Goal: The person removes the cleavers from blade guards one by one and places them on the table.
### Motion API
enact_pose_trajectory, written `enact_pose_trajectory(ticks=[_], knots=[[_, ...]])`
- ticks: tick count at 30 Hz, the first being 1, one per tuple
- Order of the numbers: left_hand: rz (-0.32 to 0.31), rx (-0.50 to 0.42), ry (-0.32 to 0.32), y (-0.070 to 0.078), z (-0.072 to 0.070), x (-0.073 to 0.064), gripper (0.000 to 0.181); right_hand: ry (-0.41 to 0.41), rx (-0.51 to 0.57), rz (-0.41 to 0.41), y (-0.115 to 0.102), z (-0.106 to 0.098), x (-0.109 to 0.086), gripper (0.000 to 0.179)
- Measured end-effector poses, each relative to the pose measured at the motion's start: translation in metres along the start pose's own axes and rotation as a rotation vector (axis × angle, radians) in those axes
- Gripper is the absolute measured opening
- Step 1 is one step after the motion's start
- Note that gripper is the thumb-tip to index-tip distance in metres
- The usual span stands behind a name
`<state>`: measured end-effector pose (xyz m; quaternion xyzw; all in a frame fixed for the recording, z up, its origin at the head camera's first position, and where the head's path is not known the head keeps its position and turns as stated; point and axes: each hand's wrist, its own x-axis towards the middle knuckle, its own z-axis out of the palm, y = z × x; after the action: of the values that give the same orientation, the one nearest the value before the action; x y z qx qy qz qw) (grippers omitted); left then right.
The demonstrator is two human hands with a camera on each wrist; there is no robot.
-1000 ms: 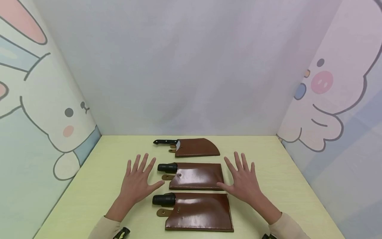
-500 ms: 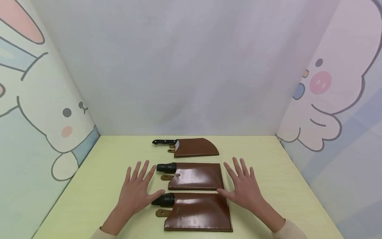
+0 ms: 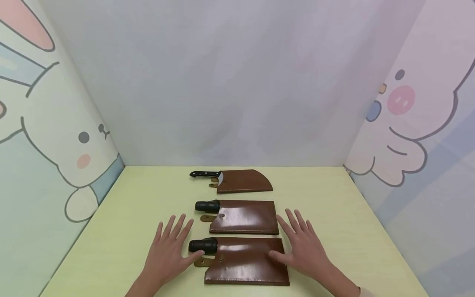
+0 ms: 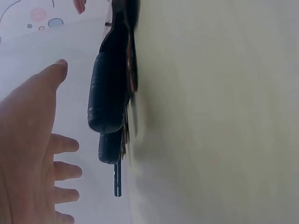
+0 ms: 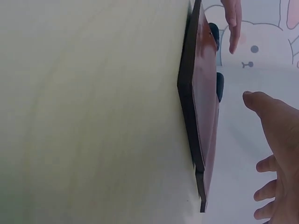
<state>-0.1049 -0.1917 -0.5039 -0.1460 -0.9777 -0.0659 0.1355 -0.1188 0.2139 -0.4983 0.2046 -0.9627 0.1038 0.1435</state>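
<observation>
Three knives in brown leather sheaths lie in a column on the table, handles to the left. The back knife has a riveted black handle [image 3: 205,174] and a sheath with a curved end [image 3: 243,181]. Thick black handles stick out of the middle sheath [image 3: 246,216] and the larger front sheath [image 3: 246,264]. My left hand [image 3: 165,251], fingers spread, is beside the front handle [image 3: 203,246], its thumb overlapping it in the head view. My right hand [image 3: 306,251] is spread at the front sheath's right end. Both wrist views show the hands raised above the knives, holding nothing.
The pale yellow table [image 3: 122,231] meets a plain grey-white back wall [image 3: 237,90]. Side walls bear a cartoon rabbit [image 3: 67,136] on the left and a cartoon pig [image 3: 408,107] on the right. Snap straps [image 3: 203,262] extend from the sheaths.
Both hands have drawn back toward the front edge, from beside the middle sheath to beside the front one. Their fingers stay spread. The sheathed knives have not moved.
</observation>
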Motion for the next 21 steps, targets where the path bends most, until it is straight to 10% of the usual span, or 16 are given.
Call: enact_pose_trajectory(ticks=[21], knots=[[0.007,-0.312,-0.221,0.014,0.008,-0.002,0.084,-0.217,0.081,-0.075,-0.017,0.015,-0.029,0.121]])
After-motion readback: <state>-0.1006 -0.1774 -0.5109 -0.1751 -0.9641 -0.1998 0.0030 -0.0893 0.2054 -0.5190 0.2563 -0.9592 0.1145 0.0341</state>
